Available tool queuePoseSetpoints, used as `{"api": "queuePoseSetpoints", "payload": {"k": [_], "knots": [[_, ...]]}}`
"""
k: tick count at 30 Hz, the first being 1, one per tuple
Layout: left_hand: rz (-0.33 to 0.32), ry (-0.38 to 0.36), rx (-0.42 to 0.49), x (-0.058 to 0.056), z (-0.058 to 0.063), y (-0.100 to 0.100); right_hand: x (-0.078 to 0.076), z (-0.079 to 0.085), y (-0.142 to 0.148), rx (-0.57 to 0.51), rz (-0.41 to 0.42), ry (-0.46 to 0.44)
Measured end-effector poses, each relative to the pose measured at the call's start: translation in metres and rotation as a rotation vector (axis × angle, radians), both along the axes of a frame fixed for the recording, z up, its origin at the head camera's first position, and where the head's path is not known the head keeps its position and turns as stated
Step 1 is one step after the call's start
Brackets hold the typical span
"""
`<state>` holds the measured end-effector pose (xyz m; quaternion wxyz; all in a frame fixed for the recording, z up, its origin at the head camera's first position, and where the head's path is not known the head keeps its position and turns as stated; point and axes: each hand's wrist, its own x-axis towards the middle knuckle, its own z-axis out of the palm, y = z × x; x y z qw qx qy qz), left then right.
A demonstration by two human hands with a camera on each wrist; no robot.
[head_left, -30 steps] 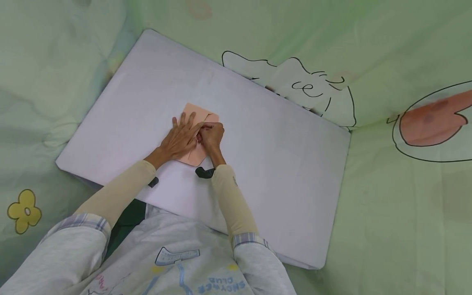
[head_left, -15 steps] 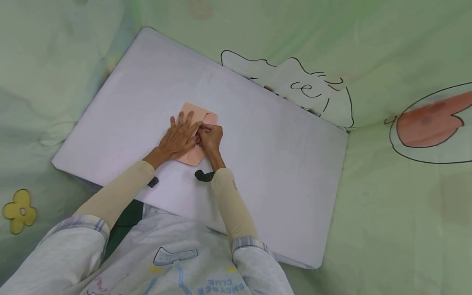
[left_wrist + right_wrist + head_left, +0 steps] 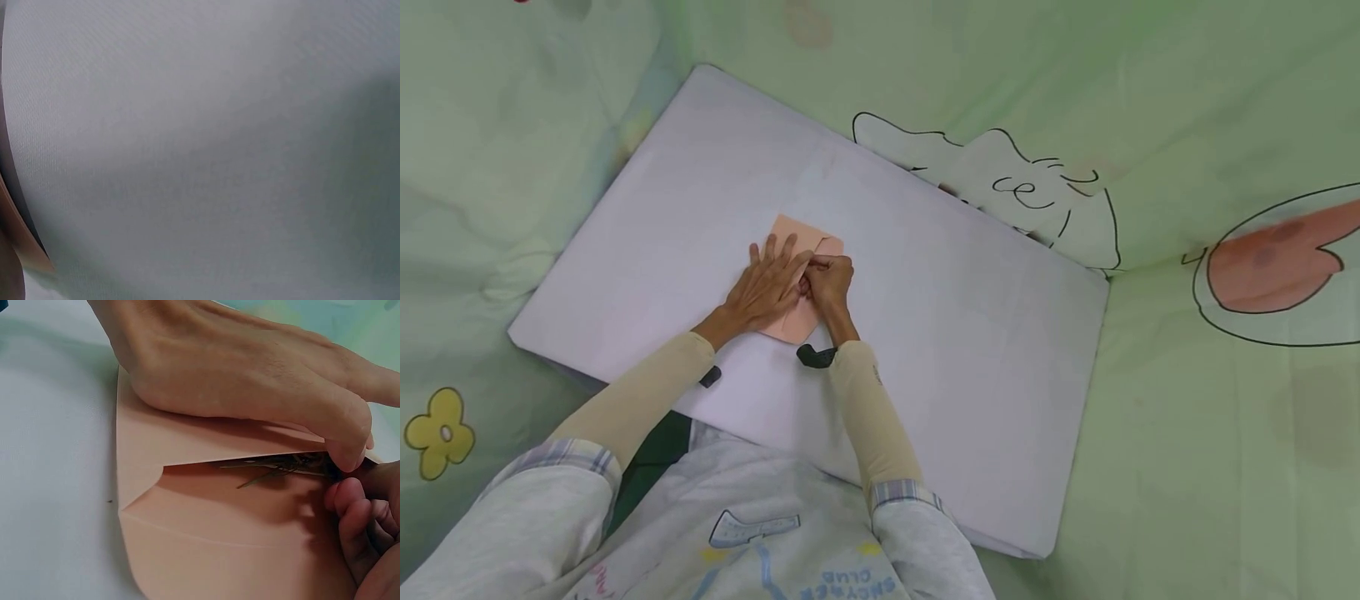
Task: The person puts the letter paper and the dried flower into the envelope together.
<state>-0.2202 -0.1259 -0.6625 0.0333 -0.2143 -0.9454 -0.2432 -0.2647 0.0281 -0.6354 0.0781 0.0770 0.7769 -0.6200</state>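
Observation:
A peach paper envelope point(image 3: 799, 229) lies slantwise on the table, its flap turned back. In the right wrist view the pocket of the envelope point(image 3: 140, 447) gapes, and thin dried plant stems point(image 3: 275, 465) show in its mouth. My left hand point(image 3: 763, 287) rests spread across the envelope, its thumb bent down at the pocket's edge. My right hand point(image 3: 830, 282) has its fingers curled at the mouth and pinches among the stems; its fingertips are partly hidden there. The left wrist view shows mostly pale tabletop, with a sliver of envelope point(image 3: 22, 234) at the left edge.
The white table point(image 3: 970, 350) stretches well to the right of the hands. Green printed cloth point(image 3: 1187, 442) surrounds it. Black wrist straps point(image 3: 815, 357) hang near the sleeves, and the person's light sweatshirt point(image 3: 760, 492) borders the near edge.
Both hands keep nearly the same place on the envelope. The head view has shifted slightly, so the table sits a little lower now.

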Motion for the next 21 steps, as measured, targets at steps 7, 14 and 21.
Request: {"api": "queuePoseSetpoints", "payload": {"k": [7,14,21], "knots": [[-0.011,-0.012,0.012,0.0,-0.004,0.001,0.0,-0.003,0.001,0.024,-0.01,0.008],[-0.002,-0.102,0.037,-0.005,-0.007,0.008,0.004,-0.002,0.013,0.044,0.024,-0.011],[0.017,-0.14,0.013,-0.01,-0.01,0.02,0.01,0.001,0.038,0.055,0.097,-0.047]]}}
